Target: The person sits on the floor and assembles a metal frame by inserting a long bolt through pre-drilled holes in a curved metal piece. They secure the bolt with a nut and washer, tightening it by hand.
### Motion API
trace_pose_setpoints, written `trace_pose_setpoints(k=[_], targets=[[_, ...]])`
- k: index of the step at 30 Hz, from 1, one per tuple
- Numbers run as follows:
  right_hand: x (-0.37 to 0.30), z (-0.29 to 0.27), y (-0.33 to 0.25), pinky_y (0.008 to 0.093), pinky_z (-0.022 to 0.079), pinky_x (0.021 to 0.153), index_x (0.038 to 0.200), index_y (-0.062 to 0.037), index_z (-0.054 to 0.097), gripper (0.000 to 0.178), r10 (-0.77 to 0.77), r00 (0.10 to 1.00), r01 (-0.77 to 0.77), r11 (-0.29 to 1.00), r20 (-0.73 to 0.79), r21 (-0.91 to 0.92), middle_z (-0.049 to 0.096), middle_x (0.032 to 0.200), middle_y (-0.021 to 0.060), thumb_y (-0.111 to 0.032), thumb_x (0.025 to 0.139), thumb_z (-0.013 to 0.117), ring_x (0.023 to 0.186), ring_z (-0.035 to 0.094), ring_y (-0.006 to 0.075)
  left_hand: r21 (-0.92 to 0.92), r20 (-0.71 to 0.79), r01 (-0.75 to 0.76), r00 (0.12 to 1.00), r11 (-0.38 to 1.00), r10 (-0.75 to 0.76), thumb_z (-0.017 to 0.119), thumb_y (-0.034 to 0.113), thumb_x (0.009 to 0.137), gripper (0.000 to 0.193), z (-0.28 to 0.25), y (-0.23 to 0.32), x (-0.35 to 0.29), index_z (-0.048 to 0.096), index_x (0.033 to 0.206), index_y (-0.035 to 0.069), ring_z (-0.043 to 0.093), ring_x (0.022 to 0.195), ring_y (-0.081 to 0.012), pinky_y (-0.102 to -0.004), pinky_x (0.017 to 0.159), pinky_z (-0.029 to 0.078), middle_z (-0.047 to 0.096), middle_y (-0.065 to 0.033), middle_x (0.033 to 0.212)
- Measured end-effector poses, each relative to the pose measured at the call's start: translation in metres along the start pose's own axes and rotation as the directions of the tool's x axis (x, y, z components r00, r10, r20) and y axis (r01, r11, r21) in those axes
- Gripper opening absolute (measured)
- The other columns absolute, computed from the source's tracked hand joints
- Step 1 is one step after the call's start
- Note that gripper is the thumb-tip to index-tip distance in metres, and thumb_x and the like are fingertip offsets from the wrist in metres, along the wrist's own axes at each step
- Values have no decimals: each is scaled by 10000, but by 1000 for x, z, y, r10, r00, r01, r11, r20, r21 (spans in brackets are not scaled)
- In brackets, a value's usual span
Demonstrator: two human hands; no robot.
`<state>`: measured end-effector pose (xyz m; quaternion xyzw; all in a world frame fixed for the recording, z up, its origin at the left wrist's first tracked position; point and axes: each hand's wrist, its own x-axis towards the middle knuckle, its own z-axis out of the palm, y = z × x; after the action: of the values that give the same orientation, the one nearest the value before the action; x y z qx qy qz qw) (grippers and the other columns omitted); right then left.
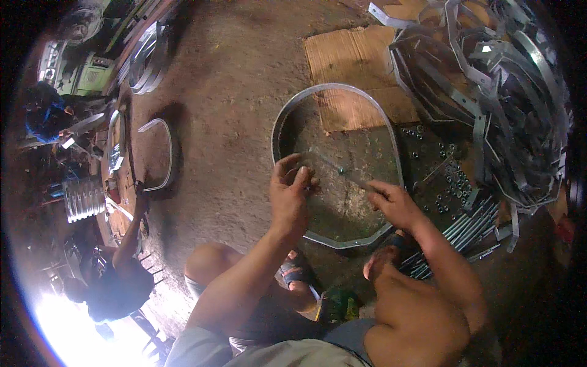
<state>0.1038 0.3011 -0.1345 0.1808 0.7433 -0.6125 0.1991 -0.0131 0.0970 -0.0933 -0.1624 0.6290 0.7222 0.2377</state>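
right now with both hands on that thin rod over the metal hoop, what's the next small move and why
Probably a small turn of the nut end with the left hand while the right hand steadies the other end. The thin rod spans the bent metal hoop between both hands, and the left fingertips pinch near its end. Whether a nut is there is too small to tell.

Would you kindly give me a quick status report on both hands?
Left hand and right hand hold a thin metal rod over the bent grey metal band loop. Nothing between them.
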Motion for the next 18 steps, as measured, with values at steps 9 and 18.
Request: trace_pose_setpoints(k=[9, 18], targets=[[-2, 0, -3, 355, 487, 918, 1190, -20, 654, 339, -66, 996, 67, 998, 58, -13, 682, 1126, 208, -218, 916, 626, 1058, 661, 281, 3, 0, 29, 1000, 1000, -29, 594, 130, 966, 191, -8, 3, 7, 581, 1119, 16, 576, 762, -127, -299, 702, 513, 598, -48, 931], [7, -1, 2, 379, 485, 937, 1209, -62, 653, 343, -149, 988, 152, 986, 45, -65, 664, 1161, 200, -224, 907, 628, 1092, 641, 332, 134, 144, 228, 958, 964, -247, 639, 196, 945, 216, -1, -9, -1, 603, 1064, 20, 573, 760, -127, -287, 706, 502, 611, -36, 918]])
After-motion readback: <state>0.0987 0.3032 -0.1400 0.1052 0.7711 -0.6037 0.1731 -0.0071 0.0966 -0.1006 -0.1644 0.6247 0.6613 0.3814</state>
